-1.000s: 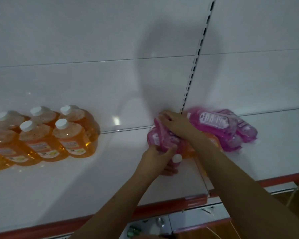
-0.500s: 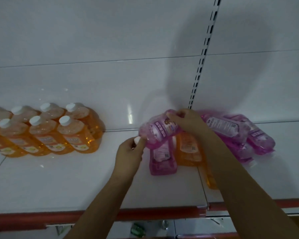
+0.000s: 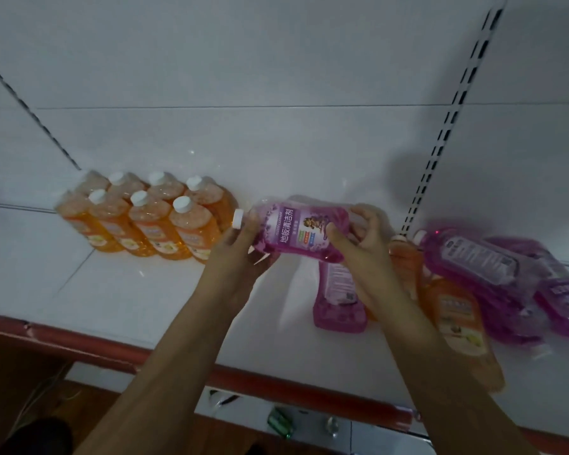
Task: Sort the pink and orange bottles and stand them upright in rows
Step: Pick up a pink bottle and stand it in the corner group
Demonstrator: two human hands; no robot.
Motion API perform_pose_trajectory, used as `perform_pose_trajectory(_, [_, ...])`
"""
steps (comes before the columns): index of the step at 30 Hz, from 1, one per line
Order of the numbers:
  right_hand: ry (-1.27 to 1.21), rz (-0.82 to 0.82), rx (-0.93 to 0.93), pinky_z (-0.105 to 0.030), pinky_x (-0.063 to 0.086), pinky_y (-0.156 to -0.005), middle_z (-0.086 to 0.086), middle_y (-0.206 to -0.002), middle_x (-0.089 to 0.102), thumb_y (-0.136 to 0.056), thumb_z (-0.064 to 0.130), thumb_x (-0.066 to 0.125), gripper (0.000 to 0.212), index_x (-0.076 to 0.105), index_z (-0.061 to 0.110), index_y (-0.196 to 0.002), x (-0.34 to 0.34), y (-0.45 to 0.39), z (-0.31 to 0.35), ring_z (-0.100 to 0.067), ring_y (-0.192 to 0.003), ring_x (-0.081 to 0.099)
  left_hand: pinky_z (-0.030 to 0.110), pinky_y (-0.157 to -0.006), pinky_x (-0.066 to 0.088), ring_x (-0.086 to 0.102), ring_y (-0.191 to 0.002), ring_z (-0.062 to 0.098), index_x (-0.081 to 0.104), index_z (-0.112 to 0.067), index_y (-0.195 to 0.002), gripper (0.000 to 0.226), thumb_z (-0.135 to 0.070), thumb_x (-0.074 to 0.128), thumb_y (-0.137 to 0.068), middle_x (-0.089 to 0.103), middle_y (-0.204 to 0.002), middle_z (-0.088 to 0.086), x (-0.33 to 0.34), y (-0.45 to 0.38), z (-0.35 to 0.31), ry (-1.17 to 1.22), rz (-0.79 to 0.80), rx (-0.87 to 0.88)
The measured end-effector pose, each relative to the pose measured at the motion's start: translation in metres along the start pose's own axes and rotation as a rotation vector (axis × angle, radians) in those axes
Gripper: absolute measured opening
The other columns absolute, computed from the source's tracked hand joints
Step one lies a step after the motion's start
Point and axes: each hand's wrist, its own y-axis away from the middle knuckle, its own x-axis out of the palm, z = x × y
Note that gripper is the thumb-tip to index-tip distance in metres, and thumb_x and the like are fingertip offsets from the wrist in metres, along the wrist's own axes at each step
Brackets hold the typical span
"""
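A pink bottle (image 3: 301, 229) lies sideways in the air above the shelf, white cap pointing left. My left hand (image 3: 240, 254) grips its neck end and my right hand (image 3: 358, 241) holds its base end. Several orange bottles (image 3: 151, 215) with white caps stand upright in two rows at the left. On the right lies a jumbled pile: a pink bottle (image 3: 337, 290) flat under my right arm, two orange bottles (image 3: 457, 313) and several more pink bottles (image 3: 480, 261) on their sides.
The white shelf (image 3: 128, 290) has a red front edge (image 3: 96, 343). A slotted upright (image 3: 440, 139) runs up the white back panel on the right. Green and small objects lie on a lower level below the shelf edge.
Both hands lifted one pink bottle out of the pile and carried it left, turned sideways with its cap toward the orange rows. The view has shifted left too.
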Motion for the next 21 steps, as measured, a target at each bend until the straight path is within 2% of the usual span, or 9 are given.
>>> perform_pose_trajectory(3, [0.016, 0.097, 0.023, -0.043, 0.059, -0.088, -0.008, -0.128, 0.064, -0.082, 0.025, 0.076, 0.057, 0.052, 0.023, -0.133, 0.019, 0.018, 0.002, -0.025, -0.107, 0.070, 0.035, -0.093, 0.057, 0.070, -0.106, 0.021, 0.060, -0.011, -0.130, 0.041, -0.021, 0.066, -0.090, 0.071, -0.120, 0.010, -0.015, 0.007, -0.005, 0.060, 0.007, 0.095])
perform_pose_trajectory(5, [0.083, 0.210, 0.007, -0.039, 0.059, -0.083, -0.010, -0.122, 0.069, -0.078, 0.026, 0.078, 0.054, 0.060, 0.016, -0.128, 0.035, 0.035, 0.004, -0.026, -0.104, 0.071, 0.032, -0.088, 0.058, 0.070, -0.099, 0.018, 0.064, -0.008, -0.123, 0.032, -0.015, 0.064, -0.092, 0.073, -0.112, 0.008, -0.032, 0.010, -0.017, 0.121, 0.020, 0.126])
perform_pose_trajectory(7, [0.223, 0.300, -0.029, -0.036, 0.059, -0.084, -0.004, -0.115, 0.073, -0.077, 0.022, 0.081, 0.050, 0.063, 0.016, -0.124, 0.055, 0.052, 0.003, -0.022, -0.103, 0.071, 0.031, -0.086, 0.057, 0.067, -0.093, 0.017, 0.068, -0.008, -0.115, 0.026, -0.015, 0.065, -0.090, 0.073, -0.103, 0.006, -0.055, 0.014, -0.030, 0.128, 0.048, 0.152])
perform_pose_trajectory(10, [0.362, 0.380, -0.031, -0.043, 0.057, -0.094, 0.004, -0.112, 0.075, -0.078, 0.020, 0.083, 0.046, 0.065, 0.023, -0.121, 0.095, 0.076, -0.001, -0.017, -0.104, 0.071, 0.031, -0.080, 0.057, 0.066, -0.091, 0.018, 0.064, -0.001, -0.124, 0.047, -0.020, 0.070, -0.081, 0.070, -0.104, 0.008, -0.094, 0.024, -0.047, 0.118, 0.101, 0.200])
perform_pose_trajectory(13, [0.386, 0.431, -0.026, -0.044, 0.054, -0.098, 0.004, -0.113, 0.075, -0.077, 0.014, 0.083, 0.047, 0.064, 0.025, -0.119, 0.144, 0.097, -0.006, -0.017, -0.104, 0.072, 0.028, -0.079, 0.058, 0.067, -0.091, 0.017, 0.061, 0.001, -0.129, 0.052, -0.017, 0.069, -0.081, 0.071, -0.105, 0.009, -0.148, 0.039, -0.063, 0.101, 0.144, 0.239])
perform_pose_trajectory(18, [0.502, 0.516, -0.047, -0.044, 0.056, -0.095, 0.008, -0.115, 0.074, -0.075, 0.025, 0.086, 0.056, 0.060, 0.026, -0.126, 0.238, 0.129, -0.035, -0.013, -0.103, 0.071, 0.029, -0.084, 0.057, 0.069, -0.095, 0.014, 0.061, -0.005, -0.131, 0.050, -0.018, 0.068, -0.083, 0.073, -0.108, 0.006, -0.250, 0.064, -0.096, 0.020, 0.116, 0.275])
perform_pose_trajectory(21, [0.527, 0.525, -0.082, -0.030, 0.059, -0.087, 0.010, -0.113, 0.073, -0.074, 0.024, 0.087, 0.057, 0.060, 0.026, -0.124, 0.299, 0.144, -0.058, -0.006, -0.098, 0.071, 0.030, -0.085, 0.057, 0.069, -0.101, 0.015, 0.064, -0.015, -0.128, 0.034, -0.016, 0.062, -0.094, 0.072, -0.116, 0.006, -0.309, 0.077, -0.116, -0.052, 0.043, 0.285])
